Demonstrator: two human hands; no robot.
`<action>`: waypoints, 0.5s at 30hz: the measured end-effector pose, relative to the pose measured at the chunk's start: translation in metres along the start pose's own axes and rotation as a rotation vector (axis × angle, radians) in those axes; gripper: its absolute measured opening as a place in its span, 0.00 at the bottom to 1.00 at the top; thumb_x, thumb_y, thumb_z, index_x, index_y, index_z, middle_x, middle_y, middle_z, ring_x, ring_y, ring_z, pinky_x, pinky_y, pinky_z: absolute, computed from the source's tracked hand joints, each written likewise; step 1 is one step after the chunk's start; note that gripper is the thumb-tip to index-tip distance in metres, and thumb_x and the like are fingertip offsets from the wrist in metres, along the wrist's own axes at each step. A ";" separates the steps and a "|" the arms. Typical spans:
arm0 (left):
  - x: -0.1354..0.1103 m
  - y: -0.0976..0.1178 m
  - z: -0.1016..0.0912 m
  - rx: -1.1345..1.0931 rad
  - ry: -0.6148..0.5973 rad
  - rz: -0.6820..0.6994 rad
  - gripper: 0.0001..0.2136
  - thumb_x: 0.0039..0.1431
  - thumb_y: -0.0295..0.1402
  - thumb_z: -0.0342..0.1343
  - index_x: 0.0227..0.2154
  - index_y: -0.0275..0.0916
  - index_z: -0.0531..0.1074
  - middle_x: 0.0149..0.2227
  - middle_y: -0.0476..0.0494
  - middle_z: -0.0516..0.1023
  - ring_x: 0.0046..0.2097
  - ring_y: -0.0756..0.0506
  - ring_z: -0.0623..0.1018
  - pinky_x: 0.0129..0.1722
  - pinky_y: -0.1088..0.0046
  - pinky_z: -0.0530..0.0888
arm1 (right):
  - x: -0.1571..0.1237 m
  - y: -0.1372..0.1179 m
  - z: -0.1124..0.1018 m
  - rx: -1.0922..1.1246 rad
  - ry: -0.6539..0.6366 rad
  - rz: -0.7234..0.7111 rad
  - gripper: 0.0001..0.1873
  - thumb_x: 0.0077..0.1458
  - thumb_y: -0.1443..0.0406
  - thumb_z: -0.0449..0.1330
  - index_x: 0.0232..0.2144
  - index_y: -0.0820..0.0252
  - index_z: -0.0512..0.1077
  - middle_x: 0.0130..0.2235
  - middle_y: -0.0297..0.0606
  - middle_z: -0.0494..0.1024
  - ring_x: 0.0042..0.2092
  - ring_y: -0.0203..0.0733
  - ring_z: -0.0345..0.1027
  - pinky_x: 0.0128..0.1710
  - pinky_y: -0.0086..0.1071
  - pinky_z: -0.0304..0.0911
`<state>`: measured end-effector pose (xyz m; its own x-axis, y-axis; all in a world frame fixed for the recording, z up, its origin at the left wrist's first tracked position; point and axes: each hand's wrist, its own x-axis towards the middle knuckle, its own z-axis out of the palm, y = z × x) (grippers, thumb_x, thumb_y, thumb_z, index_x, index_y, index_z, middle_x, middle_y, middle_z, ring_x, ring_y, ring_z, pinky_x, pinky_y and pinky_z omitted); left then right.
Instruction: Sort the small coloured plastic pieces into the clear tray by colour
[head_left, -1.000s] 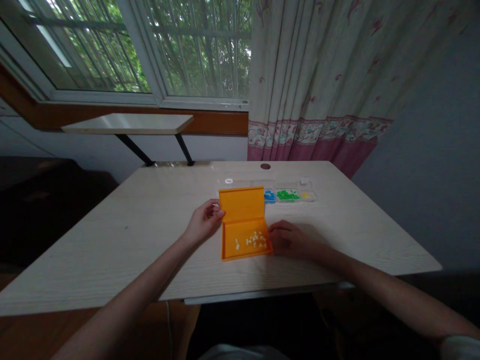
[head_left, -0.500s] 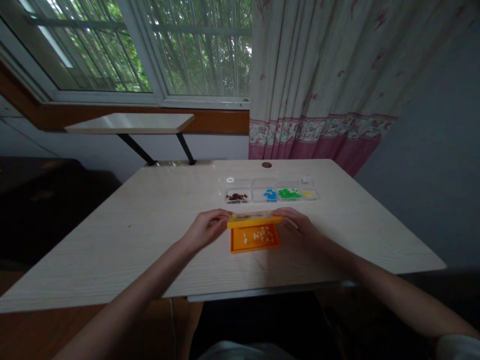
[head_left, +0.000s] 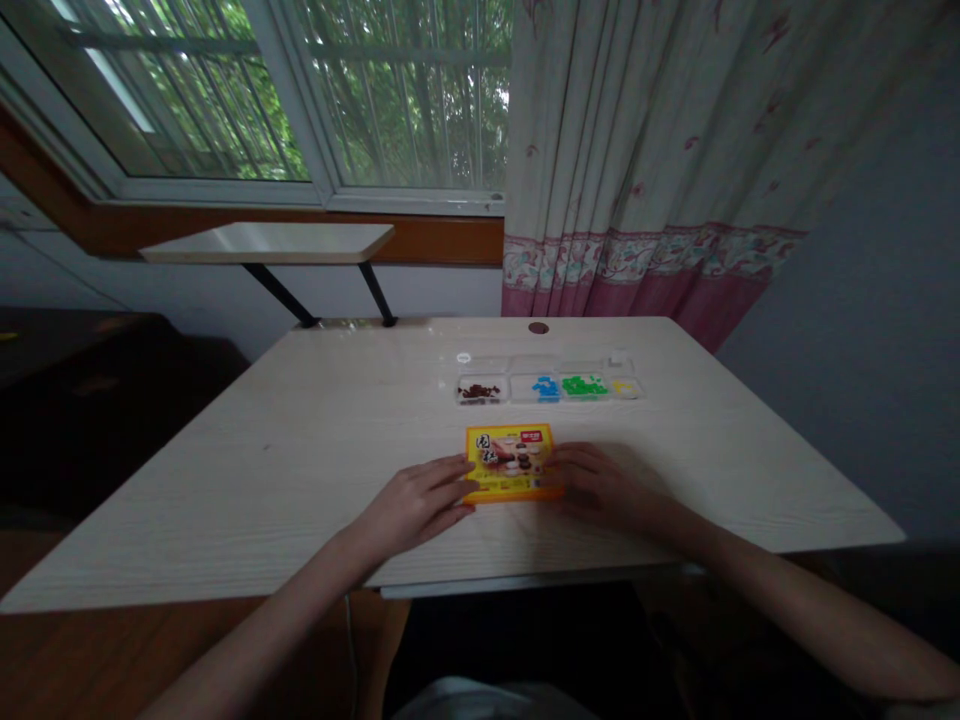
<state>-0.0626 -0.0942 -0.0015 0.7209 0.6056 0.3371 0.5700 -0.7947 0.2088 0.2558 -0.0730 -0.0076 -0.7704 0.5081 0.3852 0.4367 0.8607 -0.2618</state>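
Observation:
A small orange box [head_left: 511, 460] lies shut on the light wooden table [head_left: 300, 450], its lid bearing a printed yellow label. My left hand [head_left: 420, 500] rests at the box's left front corner, fingers stretched out and touching its edge. Against the box's right side lies my right hand [head_left: 592, 485], fingers laid flat and the fingertips on the lid's rim. Neither hand lifts the box. What is inside the box is hidden.
Behind the box sits a clear compartment tray [head_left: 547, 387] with brown, blue, green and yellow pieces. A small white ring [head_left: 463, 357] and a white piece [head_left: 618, 357] lie beyond it. A wall shelf [head_left: 270, 243] and a curtain [head_left: 637, 150] stand behind the table.
The box's lid has come down from upright to fully shut, hiding the small white pieces inside. Both hands have moved to the box's front sides.

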 end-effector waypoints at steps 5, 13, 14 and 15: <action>-0.002 0.001 0.007 0.135 0.029 0.032 0.10 0.59 0.32 0.48 0.40 0.38 0.72 0.47 0.37 0.73 0.50 0.42 0.72 0.46 0.63 0.74 | 0.004 -0.003 0.011 -0.072 0.092 -0.064 0.10 0.57 0.64 0.53 0.40 0.57 0.70 0.42 0.39 0.74 0.47 0.39 0.64 0.48 0.37 0.61; 0.019 0.021 0.012 0.088 0.053 0.053 0.10 0.60 0.33 0.46 0.37 0.38 0.72 0.45 0.38 0.74 0.47 0.42 0.75 0.44 0.62 0.75 | 0.024 -0.030 -0.001 -0.204 -0.074 0.049 0.22 0.52 0.62 0.58 0.50 0.57 0.65 0.49 0.43 0.71 0.49 0.47 0.63 0.50 0.45 0.59; 0.023 0.024 0.011 0.087 0.037 0.056 0.10 0.60 0.33 0.46 0.38 0.37 0.71 0.45 0.38 0.74 0.47 0.43 0.75 0.44 0.62 0.75 | 0.024 -0.033 -0.001 -0.207 -0.070 0.058 0.23 0.52 0.63 0.58 0.51 0.57 0.64 0.50 0.43 0.70 0.50 0.46 0.63 0.50 0.44 0.59; 0.027 0.026 0.011 0.080 0.018 0.060 0.11 0.60 0.34 0.46 0.39 0.37 0.71 0.45 0.38 0.74 0.47 0.43 0.75 0.44 0.63 0.74 | 0.023 -0.034 -0.001 -0.209 -0.066 0.071 0.22 0.52 0.64 0.58 0.51 0.57 0.64 0.50 0.42 0.70 0.50 0.46 0.63 0.50 0.43 0.59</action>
<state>-0.0244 -0.0983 0.0031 0.7479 0.5556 0.3633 0.5563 -0.8232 0.1137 0.2236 -0.0902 0.0113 -0.7602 0.5698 0.3121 0.5720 0.8148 -0.0944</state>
